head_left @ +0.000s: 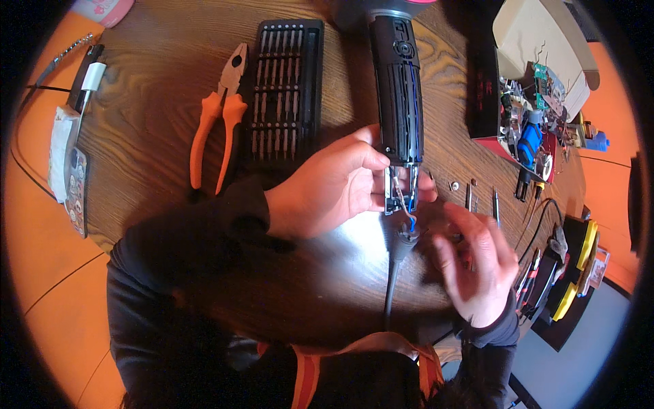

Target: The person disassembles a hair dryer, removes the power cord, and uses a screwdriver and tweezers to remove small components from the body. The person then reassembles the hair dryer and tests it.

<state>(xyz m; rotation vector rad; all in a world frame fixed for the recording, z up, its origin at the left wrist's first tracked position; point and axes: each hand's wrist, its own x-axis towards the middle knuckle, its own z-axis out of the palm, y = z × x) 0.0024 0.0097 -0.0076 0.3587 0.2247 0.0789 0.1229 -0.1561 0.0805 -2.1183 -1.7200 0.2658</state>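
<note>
A black hair dryer handle (398,102) stands lengthwise before me, its lower end opened up. Inside that opening, thin wires (403,198) run down to the dark power cord (393,273), which leads toward me. My left hand (340,180) is closed around the handle's lower part, thumb on the near side and fingertips coming out behind it at the right. Right of the cord, my right hand (480,262) hovers with its fingers bent and apart. Nothing shows between them. The dryer's round head (381,7) is cut off by the top edge.
Orange-handled pliers (221,123) and a black case of screwdriver bits (285,88) lie to the left. Small screws (455,185) and a thin screwdriver (496,204) are near my right hand. An open box (487,102) of electronic parts stands at the far right. A phone (77,191) lies at the left edge.
</note>
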